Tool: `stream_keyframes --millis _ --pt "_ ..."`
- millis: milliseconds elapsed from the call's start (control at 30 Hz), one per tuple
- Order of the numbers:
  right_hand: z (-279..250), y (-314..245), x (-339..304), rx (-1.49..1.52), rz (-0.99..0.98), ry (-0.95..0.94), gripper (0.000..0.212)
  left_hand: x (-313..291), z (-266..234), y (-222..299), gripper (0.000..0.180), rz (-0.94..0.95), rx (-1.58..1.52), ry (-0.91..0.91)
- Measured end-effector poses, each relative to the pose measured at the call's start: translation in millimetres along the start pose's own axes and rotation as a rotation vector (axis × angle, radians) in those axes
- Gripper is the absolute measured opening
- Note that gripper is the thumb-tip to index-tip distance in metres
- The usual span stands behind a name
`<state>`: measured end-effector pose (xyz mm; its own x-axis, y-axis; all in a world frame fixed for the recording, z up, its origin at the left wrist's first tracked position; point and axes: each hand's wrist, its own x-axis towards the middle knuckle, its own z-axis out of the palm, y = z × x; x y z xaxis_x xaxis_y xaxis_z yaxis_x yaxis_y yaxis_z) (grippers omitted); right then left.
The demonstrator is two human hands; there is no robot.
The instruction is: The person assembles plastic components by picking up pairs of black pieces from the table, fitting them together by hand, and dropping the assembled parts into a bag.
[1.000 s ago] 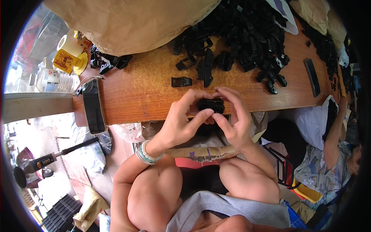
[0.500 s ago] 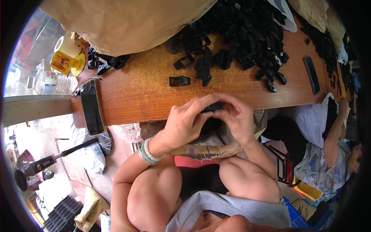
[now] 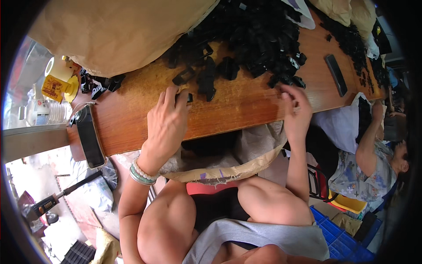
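Note:
My left hand (image 3: 166,124), a bracelet at its wrist, reaches over the near part of the table. Its fingers are bent down around a small black plastic frame piece (image 3: 190,97), mostly hidden by them. My right hand (image 3: 300,112) is at the near right edge of a heap of black plastic parts (image 3: 263,42). Its curled fingertips are blurred, and whether they hold a part does not show. Several loose parts, among them a long black piece (image 3: 206,80), lie between the hands and the heap. Below the table edge, an open sack (image 3: 259,163) with a frayed rim hangs before my lap.
A large brown paper bag (image 3: 118,33) covers the far left of the wooden table (image 3: 132,125). A phone (image 3: 90,138), a plastic bottle (image 3: 41,112) and a yellow tape dispenser (image 3: 55,88) sit at the left. A black bar (image 3: 336,75) lies right. Another person (image 3: 367,169) sits at the right.
My hands were together above the sack, holding a black part; they have moved apart, left to the frame piece, right to the heap's edge. That part is out of sight. The view has shifted.

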<state>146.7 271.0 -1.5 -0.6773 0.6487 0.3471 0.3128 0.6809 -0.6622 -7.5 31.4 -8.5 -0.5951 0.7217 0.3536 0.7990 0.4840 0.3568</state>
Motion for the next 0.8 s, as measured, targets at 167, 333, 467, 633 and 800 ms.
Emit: stream_keyframes --millis 167,333,467,633,800 --pt "-8 18 5 -0.467 0.141 -0.097 0.018 0 -2 0 0.031 -0.044 0.075 -0.117" --pt "19 10 -9 -0.105 -0.097 -0.147 0.022 0 -2 3 0.034 -0.114 -0.060 -0.036" --pt "34 -4 -16 -0.131 -0.213 -0.171 0.025 -4 -2 11 0.038 -0.179 -0.242 0.038" --pt "41 -3 -25 -0.153 -0.305 -0.099 0.021 -10 5 12 0.034 -0.266 -0.802 -0.067" --pt "38 -25 -28 0.371 -0.155 -0.175 0.023 -13 7 26 0.032 -0.604 -1.340 -0.288"
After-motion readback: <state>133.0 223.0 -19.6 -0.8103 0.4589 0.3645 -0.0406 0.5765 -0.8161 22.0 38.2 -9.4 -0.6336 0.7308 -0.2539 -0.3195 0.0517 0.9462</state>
